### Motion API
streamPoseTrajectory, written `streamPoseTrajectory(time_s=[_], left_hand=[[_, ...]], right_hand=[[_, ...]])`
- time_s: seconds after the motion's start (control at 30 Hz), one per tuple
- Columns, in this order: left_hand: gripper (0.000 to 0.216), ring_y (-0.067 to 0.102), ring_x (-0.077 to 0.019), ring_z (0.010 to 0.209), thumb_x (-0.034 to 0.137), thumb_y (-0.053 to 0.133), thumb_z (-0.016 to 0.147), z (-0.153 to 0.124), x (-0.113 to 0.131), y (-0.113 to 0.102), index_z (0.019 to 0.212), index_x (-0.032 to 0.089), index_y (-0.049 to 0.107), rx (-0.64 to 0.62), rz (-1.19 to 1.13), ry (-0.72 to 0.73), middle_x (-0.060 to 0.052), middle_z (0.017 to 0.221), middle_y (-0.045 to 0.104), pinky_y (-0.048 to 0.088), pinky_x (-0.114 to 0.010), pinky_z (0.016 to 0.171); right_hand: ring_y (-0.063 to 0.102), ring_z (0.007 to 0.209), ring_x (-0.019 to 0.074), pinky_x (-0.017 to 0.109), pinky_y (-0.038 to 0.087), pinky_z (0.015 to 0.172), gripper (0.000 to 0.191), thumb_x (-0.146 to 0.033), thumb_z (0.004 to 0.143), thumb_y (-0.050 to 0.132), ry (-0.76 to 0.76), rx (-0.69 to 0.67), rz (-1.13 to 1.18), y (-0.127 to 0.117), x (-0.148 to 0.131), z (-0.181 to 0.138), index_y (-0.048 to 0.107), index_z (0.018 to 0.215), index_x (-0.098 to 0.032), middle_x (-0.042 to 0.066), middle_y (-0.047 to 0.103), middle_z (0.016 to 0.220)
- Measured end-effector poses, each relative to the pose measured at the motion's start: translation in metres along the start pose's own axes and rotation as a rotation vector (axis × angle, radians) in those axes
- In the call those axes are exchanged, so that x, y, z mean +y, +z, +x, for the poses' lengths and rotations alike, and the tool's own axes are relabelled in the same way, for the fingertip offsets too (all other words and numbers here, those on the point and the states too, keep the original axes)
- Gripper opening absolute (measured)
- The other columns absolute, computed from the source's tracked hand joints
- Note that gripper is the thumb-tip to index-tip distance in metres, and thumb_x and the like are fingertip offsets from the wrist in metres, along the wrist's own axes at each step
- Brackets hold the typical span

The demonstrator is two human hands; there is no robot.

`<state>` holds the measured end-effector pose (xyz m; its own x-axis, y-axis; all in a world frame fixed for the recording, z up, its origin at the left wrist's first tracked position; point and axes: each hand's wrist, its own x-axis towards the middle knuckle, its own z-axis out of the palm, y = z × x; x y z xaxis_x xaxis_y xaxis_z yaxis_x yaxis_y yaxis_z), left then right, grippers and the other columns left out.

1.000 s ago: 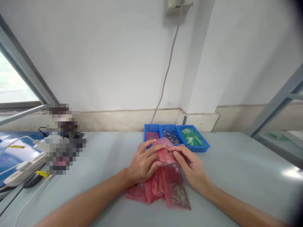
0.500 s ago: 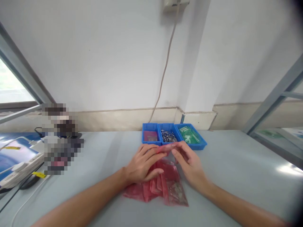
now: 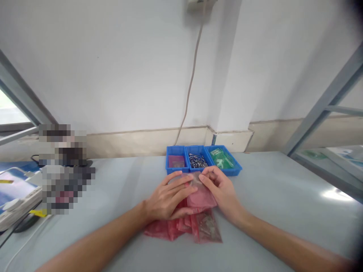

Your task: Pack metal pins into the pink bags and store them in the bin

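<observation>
Both hands on the pink bag (image 3: 202, 195). Left hand (image 3: 167, 198) pinches its edge; right hand (image 3: 221, 190) pinches the other, over the bench (image 3: 269, 196).

both bare forearms reach forward from the lower corners and converge at the middle. the left hand (image 3: 167, 196) lies palm down, fingers (image 3: 181, 181) spread and stretched forward, thumb tucked low toward the right. the right hand (image 3: 222, 190) faces it, wrist slightly bent, fingers curled inward with tips pinched near the left fingertips. the two hands almost touch.
</observation>
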<state>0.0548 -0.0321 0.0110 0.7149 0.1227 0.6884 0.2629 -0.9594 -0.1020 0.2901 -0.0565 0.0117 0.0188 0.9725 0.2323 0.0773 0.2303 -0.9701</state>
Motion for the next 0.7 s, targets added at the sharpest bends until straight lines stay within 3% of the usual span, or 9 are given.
streamPoseTrajectory(time_s=[0.1,0.2,0.3,0.5,0.7], left_hand=[[0.059,0.063,-0.0303,0.135,0.053,0.038,0.113,-0.003,-0.002,0.002,0.155,0.013,0.045,0.043,-0.103,-0.092,-0.020,0.135,0.070,0.047,-0.052,0.117],[0.055,0.067,-0.0289,0.123,0.042,0.042,0.113,-0.005,-0.002,0.005,0.160,0.015,0.039,0.110,-0.176,-0.205,-0.019,0.133,0.070,0.055,-0.050,0.106],[0.059,0.068,-0.0249,0.119,0.024,0.047,0.110,-0.005,0.001,0.009,0.166,0.019,0.029,0.120,-0.240,-0.297,-0.015,0.128,0.071,0.057,-0.046,0.104],[0.072,0.061,-0.0251,0.134,0.011,0.053,0.107,-0.004,0.001,0.014,0.169,0.021,0.020,0.159,-0.228,-0.267,-0.018,0.141,0.064,0.057,-0.047,0.110],[0.061,0.050,-0.0246,0.149,0.001,0.035,0.105,-0.006,-0.005,0.011,0.163,0.021,0.037,0.082,-0.234,-0.268,-0.017,0.155,0.055,0.051,-0.051,0.120]], right_hand=[[0.063,0.085,0.0219,0.031,0.051,0.074,0.032,-0.053,0.102,0.059,-0.029,-0.013,-0.065,0.000,-0.006,-0.001,0.068,0.090,-0.024,0.003,0.069,0.093],[0.059,0.071,0.0199,0.031,0.050,0.067,0.034,-0.054,0.103,0.056,0.000,-0.012,-0.052,0.000,-0.006,0.000,0.070,0.093,-0.025,0.002,0.069,0.087],[0.052,0.062,0.0172,0.030,0.047,0.062,0.035,-0.056,0.102,0.060,0.023,-0.051,-0.030,-0.001,-0.001,0.000,0.069,0.093,-0.024,-0.001,0.062,0.076],[0.049,0.066,0.0158,0.028,0.042,0.062,0.034,-0.053,0.105,0.061,-0.017,-0.079,-0.053,-0.002,0.006,-0.002,0.064,0.088,-0.024,-0.003,0.054,0.073],[0.052,0.065,0.0160,0.028,0.044,0.064,0.035,-0.053,0.106,0.059,-0.017,-0.045,0.004,0.000,0.000,-0.002,0.057,0.087,-0.025,-0.004,0.053,0.071]])
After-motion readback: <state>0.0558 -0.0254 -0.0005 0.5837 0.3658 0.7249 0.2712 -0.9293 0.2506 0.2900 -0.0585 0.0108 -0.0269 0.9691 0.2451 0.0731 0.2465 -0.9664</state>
